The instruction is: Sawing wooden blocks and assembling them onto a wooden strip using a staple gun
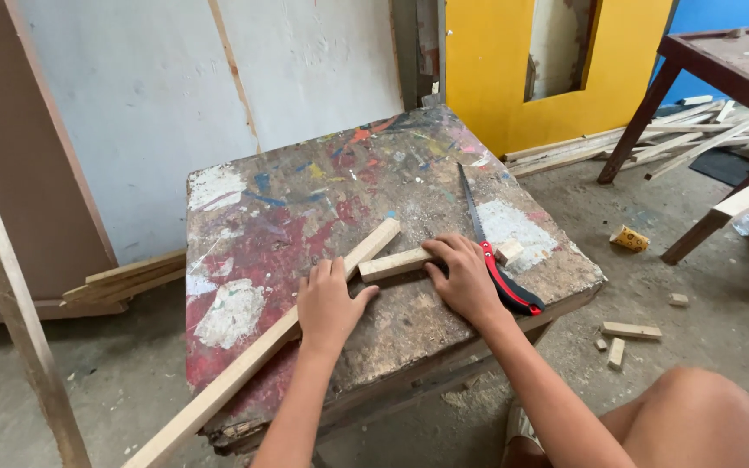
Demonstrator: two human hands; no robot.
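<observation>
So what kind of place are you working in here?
Most likely a small, rough woodworking shop. The hands rest on a long wooden strip and a short offcut on a paint-stained workbench, a hand saw lies beside them, and wood strips and offcuts litter the concrete floor.

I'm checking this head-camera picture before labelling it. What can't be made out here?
- Long pale wooden strip: its near end is cut off by the bottom edge.
- Short pale wooden block: its right end is hidden under the right hand.
- Paint-stained wooden table: its legs are hidden beneath its top.
</observation>
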